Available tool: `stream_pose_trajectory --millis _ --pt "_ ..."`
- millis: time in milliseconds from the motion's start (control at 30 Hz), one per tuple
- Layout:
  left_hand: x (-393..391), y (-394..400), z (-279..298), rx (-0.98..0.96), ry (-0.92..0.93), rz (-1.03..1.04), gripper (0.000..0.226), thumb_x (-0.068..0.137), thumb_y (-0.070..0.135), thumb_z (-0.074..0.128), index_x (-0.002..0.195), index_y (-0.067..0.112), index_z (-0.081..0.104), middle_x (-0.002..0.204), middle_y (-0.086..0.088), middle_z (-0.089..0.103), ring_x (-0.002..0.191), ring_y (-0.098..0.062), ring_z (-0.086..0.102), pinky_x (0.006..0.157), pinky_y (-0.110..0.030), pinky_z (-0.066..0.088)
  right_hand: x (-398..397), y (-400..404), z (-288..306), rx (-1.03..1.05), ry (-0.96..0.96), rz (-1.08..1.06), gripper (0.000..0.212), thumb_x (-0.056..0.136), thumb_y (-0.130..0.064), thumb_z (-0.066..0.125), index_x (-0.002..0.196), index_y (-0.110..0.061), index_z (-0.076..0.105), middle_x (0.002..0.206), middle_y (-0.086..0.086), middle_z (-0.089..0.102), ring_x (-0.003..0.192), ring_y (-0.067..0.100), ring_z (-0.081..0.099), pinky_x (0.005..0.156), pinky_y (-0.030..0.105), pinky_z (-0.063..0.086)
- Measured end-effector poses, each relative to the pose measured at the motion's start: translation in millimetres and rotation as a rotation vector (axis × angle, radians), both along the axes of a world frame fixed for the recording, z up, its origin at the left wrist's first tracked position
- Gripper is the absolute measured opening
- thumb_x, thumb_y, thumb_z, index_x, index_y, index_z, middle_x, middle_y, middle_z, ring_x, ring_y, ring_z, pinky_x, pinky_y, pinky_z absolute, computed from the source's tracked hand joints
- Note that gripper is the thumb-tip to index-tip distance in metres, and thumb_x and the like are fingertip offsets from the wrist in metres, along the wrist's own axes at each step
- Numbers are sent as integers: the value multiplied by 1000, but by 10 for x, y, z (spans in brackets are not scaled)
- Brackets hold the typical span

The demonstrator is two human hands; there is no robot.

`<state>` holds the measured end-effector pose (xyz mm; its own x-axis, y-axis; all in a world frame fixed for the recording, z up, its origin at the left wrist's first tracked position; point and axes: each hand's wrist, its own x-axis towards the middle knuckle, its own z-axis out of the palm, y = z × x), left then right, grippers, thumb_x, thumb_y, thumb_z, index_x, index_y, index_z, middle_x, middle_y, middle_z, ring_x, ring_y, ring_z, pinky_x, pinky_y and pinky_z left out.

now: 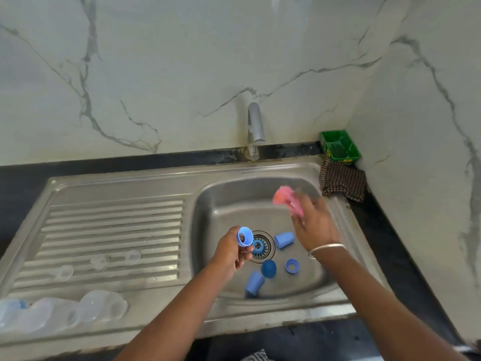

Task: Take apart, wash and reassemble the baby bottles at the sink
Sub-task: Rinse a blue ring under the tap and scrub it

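Over the steel sink basin (223,204), left hand (230,252) curled around a light blue screw ring (245,236), pinching it with its open end facing the camera, just above the drain (261,246). Right hand (311,222) higher and further right, motion-blurred, gripping a pink sponge (286,198) between fingers and thumb; a thin bangle (326,249) on that wrist. Down on the basin floor: a blue cap (284,239) lying on its side just right of the drain, a darker blue cap (268,268) standing near the front, another blue cap (254,283) tipped over beside it, and a second blue ring (292,266) lying apart to the right. On the ribbed draining board (117,217), three clear teats (99,263) in a loose row; at the board's front left corner, clear bottles (52,316) lying on their sides, close together. Behind the basin, a steel tap (255,128). At the back right corner, a green tray (339,145) against the marble wall, a checked cloth (343,181) just in front of it.
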<state>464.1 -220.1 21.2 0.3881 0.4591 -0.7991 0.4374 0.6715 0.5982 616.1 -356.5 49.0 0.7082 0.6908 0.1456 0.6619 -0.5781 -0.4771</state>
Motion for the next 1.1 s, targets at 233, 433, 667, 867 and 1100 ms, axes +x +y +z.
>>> stream_pose_trajectory --millis 233,433,667,867,1100 --pt "-262 89 44 -54 -37 0 43 99 47 40 74 15 55 45 3 50 33 -7 42 38 -16 22 -723 206 18 -163 113 228 63 90 -28 50 142 -56 27 98 4 59 89 30 63 75 38 51" --pt "-413 167 60 -25 -95 -31 54 101 53 36 73 15 60 54 1 50 41 -7 35 40 -16 25 -1008 364 26 -179 51 232 54 86 -33 57 135 -51 45 97 -1 64 91 22 63 70 28 46" --pt "-484 178 48 73 -132 -121 45 99 50 41 71 18 54 53 -1 43 37 -9 27 46 -18 23 -1176 529 -11 -154 48 206 25 95 -43 50 109 -28 65 88 4 71 85 29 65 71 34 48" --pt "-503 281 155 52 -147 -108 35 104 34 36 77 19 53 51 0 44 39 -8 32 45 -15 26 -1170 477 -3 -188 35 431 40 89 -45 41 124 -41 59 96 -4 64 87 23 63 72 38 51" --pt "-536 238 218 -41 -161 -115 33 102 32 40 78 14 55 50 -1 49 43 -8 36 43 -18 33 -794 389 195 -230 -656 705 54 69 -21 77 113 -48 62 87 -7 56 66 19 51 45 30 44"
